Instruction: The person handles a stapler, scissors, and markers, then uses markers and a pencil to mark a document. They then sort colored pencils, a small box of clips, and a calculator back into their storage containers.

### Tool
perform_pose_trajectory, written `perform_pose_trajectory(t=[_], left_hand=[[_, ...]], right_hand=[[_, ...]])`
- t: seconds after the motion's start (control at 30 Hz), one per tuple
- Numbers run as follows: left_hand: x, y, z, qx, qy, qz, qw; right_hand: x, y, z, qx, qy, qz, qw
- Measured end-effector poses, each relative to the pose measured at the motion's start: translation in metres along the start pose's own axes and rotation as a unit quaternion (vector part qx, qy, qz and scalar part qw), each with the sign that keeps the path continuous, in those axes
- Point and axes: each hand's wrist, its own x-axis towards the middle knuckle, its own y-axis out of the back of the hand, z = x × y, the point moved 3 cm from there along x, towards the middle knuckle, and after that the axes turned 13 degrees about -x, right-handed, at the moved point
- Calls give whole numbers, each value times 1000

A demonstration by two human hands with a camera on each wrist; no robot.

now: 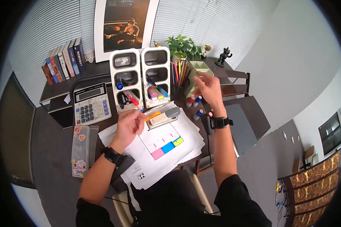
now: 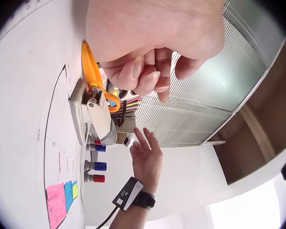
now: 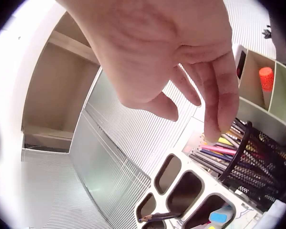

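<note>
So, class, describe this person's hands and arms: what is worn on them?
The left hand and right hand are bare, without gloves. Short black sleeves leave both forearms uncovered. Each wrist wears a black band; the right wrist also bears a small dark box with pale markings and a black cable.

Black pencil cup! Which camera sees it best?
The right wrist view. There the black pencil cup looks biggest, so you can see the holes in its mesh. The head view shows it smaller, with pencils sticking up. The left wrist view shows just a small part, far off.
</note>
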Motion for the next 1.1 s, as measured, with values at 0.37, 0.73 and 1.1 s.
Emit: perform_pose_trajectory(t=[0.37,0.73,1.1], left_hand=[[0,1,-4,-5,6,0,1000],[0,0,-3,-4,2,-4,1000],[0,-1,-3,-2,-2,-4,1000]], right_hand=[[21,-40,9,-29,-48,-55,997],[36,-43,4,-27,-29,-35,999],[67,-59,5,-214,-7,-76,974]])
